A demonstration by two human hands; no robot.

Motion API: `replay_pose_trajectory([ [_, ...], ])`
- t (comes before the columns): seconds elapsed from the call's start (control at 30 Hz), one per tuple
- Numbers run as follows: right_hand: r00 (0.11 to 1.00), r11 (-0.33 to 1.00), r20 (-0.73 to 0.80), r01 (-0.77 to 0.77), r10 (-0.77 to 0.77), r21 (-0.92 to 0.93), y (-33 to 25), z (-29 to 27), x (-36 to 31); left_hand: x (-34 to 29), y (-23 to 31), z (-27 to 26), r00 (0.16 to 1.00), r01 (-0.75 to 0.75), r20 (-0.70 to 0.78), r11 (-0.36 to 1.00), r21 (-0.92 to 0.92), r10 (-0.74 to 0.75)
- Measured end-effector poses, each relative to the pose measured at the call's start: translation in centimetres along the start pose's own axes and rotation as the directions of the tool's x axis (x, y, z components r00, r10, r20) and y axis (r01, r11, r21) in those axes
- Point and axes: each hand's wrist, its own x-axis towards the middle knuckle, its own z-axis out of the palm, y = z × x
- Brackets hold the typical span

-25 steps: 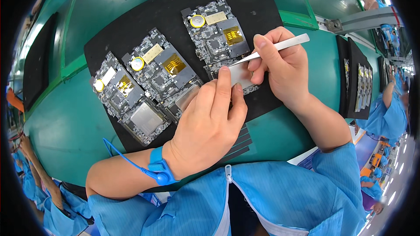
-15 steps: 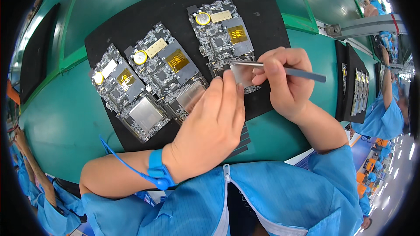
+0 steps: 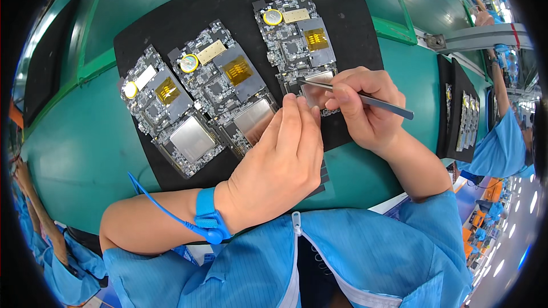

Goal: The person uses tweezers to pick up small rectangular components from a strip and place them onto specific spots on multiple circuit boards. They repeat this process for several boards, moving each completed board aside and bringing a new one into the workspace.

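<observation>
R fingers [image 3: 346,98] — tweezers [image 3: 391,108] btwn; PCB [image 3: 293,47] under

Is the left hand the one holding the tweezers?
No, the right hand holds the tweezers, with their tip at a circuit board.

A long dark-grey circuit board [image 3: 294,45], densely dotted with small silver and black parts, lay face up on a black mat [image 3: 361,17], slightly tilted from straight ahead. Its far end bore a round silver coin cell with a yellow rim [image 3: 273,17] beside a pale gold rectangular plate [image 3: 295,16]; nearer sat a patch of amber tape [image 3: 315,39]. Fingers partly covered a flat, square silver metal plate [image 3: 315,93] at its near end. Slim, pointed grey metal tweezers [image 3: 381,104] slanted across that plate, gripped in the right hand [image 3: 368,108], tips over the board's left side.
</observation>
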Motion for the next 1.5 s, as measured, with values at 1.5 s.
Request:
replay_pose_trajectory([
  [1.5,0.68,0.579,0.169,-0.709,0.714,0.403,-8.8,-3.6,-9.5,-5.4,3.7,-1.3,0.976,-0.217,-0.041,0.942,-0.258,0.213],
])
